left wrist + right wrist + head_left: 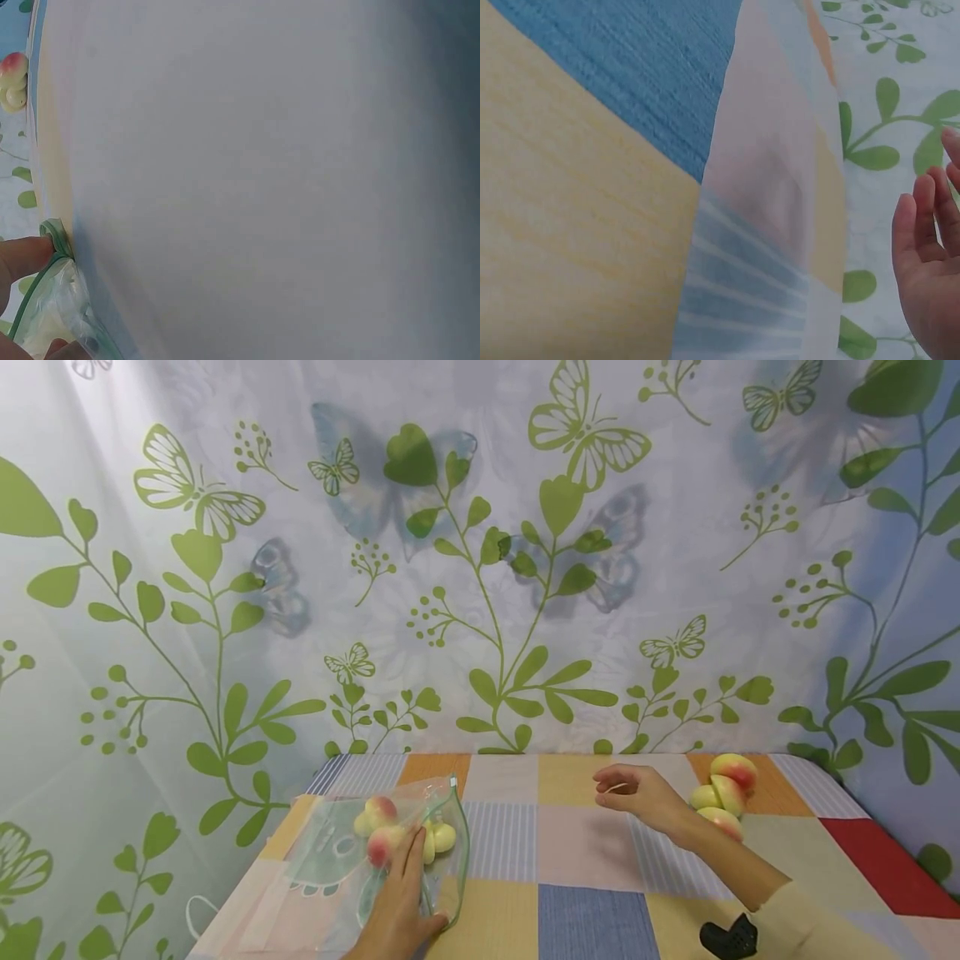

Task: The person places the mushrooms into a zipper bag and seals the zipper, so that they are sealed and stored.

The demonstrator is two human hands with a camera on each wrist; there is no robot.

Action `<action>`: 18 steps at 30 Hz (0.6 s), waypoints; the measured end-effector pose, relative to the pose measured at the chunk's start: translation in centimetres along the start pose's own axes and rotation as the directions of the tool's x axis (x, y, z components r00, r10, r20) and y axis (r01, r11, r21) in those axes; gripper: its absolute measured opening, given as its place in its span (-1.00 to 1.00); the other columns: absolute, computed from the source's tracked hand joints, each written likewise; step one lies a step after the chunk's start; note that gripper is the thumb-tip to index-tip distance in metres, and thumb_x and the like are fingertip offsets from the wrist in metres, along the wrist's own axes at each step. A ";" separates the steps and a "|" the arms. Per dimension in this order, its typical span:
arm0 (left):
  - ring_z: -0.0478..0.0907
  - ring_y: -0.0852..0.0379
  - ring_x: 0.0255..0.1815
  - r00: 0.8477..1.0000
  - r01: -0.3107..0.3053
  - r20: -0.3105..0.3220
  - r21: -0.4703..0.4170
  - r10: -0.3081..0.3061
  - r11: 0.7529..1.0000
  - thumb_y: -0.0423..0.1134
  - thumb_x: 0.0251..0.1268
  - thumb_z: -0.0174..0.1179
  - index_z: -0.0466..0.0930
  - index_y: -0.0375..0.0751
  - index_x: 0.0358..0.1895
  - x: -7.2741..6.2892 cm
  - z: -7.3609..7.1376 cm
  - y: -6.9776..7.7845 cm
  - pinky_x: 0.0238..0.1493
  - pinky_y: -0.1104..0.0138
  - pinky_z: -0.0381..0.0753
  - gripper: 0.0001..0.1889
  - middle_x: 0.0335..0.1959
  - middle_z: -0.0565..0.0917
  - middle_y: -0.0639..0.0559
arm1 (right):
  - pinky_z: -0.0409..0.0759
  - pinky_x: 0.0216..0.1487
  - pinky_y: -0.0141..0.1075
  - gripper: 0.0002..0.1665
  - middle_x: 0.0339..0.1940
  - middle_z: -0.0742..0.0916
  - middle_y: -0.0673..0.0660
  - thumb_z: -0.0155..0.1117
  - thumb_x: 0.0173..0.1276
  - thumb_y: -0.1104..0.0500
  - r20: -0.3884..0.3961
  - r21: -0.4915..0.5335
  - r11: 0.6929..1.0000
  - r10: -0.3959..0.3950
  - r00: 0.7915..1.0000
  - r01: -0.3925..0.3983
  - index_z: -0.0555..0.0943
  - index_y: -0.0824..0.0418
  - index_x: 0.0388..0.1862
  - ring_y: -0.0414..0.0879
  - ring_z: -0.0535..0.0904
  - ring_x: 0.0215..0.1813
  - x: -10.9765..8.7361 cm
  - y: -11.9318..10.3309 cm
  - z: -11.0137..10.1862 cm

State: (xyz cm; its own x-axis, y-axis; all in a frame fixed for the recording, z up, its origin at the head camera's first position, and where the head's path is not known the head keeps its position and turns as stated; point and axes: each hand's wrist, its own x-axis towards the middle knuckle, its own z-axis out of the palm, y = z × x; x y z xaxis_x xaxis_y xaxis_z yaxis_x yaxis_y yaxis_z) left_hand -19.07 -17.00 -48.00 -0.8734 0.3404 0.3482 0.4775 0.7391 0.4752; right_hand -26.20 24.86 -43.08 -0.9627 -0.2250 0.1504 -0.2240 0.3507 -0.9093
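Note:
A clear zip bag point(322, 902) with a green cartoon print lies on the left of the table, its green zip edge point(464, 835) facing right. Several yellow, red-blushed peach-like fruits point(381, 810) show within its outline. My left hand point(401, 893) rests on the bag with straight fingers, its thumb touching the zip edge, as the left wrist view also shows. Above the table's middle hovers my right hand point(637, 793), fingers loosely bent and no object visible in it. Beyond its wrist, more of these fruits point(735, 772) form a small group, partly hidden by the forearm.
A patchwork cloth point(585, 843) covers the table. Behind it hangs a curtain point(480, 568) printed with leaves and butterflies. A black object point(729, 937) is beside the right sleeve. A white loop point(197, 914) hangs off the table's left edge.

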 end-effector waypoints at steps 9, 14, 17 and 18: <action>0.36 -0.50 0.35 1.000 -0.015 -0.010 -0.004 0.015 1.000 -0.40 -0.30 0.73 -0.04 -0.50 0.58 -0.1 0.0 0.0 0.14 -0.11 0.63 0.33 0.58 0.04 -0.43 | 0.69 -0.02 -0.33 -0.49 0.01 0.73 0.24 0.47 0.40 0.14 -0.020 -0.052 0.999 -0.002 1.000 0.001 0.62 0.38 0.22 0.04 0.68 0.02 -1.0 0.3 -2.5; 0.37 -0.49 0.35 1.000 -0.001 -0.010 -0.008 0.001 1.000 -0.41 -0.30 0.73 -0.02 -0.48 0.59 -0.1 0.0 0.1 0.15 -0.14 0.62 0.33 0.59 0.05 -0.39 | 0.72 -0.04 -0.33 -0.50 -0.03 0.73 0.22 0.46 0.41 0.17 -0.023 -0.097 0.994 -0.051 0.998 0.048 0.61 0.43 0.20 0.06 0.71 -0.01 -1.6 0.2 -4.0; 0.37 -0.48 0.35 1.000 0.006 -0.011 -0.008 -0.006 1.000 -0.41 -0.30 0.73 -0.02 -0.46 0.59 -0.1 0.0 0.2 0.15 -0.14 0.62 0.32 0.59 0.05 -0.38 | 0.72 -0.03 -0.34 -0.49 -0.01 0.73 0.20 0.47 0.40 0.12 -0.040 -0.135 0.991 -0.022 0.999 0.016 0.61 0.39 0.21 0.08 0.70 0.02 -2.2 -0.1 -4.9; 0.38 -0.48 0.35 1.000 0.008 -0.012 -0.006 -0.008 1.000 -0.41 -0.30 0.73 -0.02 -0.46 0.59 -0.1 -0.1 0.2 0.15 -0.14 0.62 0.32 0.59 0.05 -0.38 | 0.72 -0.03 -0.34 -0.48 0.00 0.73 0.20 0.48 0.40 0.11 -0.043 -0.148 0.989 -0.015 0.999 0.008 0.61 0.38 0.21 0.09 0.70 0.03 -2.4 -0.2 -5.2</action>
State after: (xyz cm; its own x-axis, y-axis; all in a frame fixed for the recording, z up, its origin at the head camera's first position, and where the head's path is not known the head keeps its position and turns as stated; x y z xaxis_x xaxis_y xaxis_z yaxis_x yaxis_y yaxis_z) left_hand -18.87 -16.93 -47.88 -0.8759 0.3279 0.3540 0.4714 0.7381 0.4828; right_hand -24.67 30.06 -41.27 -0.9649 -0.1905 0.1807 -0.2520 0.4793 -0.8407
